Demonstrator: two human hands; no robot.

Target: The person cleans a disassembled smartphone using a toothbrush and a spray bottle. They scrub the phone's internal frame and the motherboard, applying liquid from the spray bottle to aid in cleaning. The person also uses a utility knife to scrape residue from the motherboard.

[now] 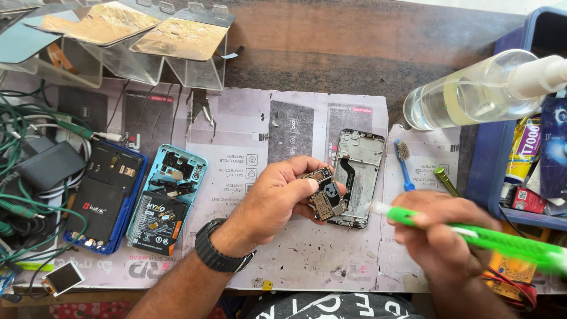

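Observation:
My left hand, with a black watch on its wrist, pinches a small phone circuit board between thumb and fingers. It hovers just left of an opened phone frame that lies on the paper mat. My right hand, blurred, grips a green toothbrush whose white head points left toward the board, a short gap away.
Two opened phones lie at the left, one dark blue, one light blue. A blue brush and a brass-tipped tool lie right of the frame. A clear spray bottle lies on a blue bin. Green cables crowd the left edge.

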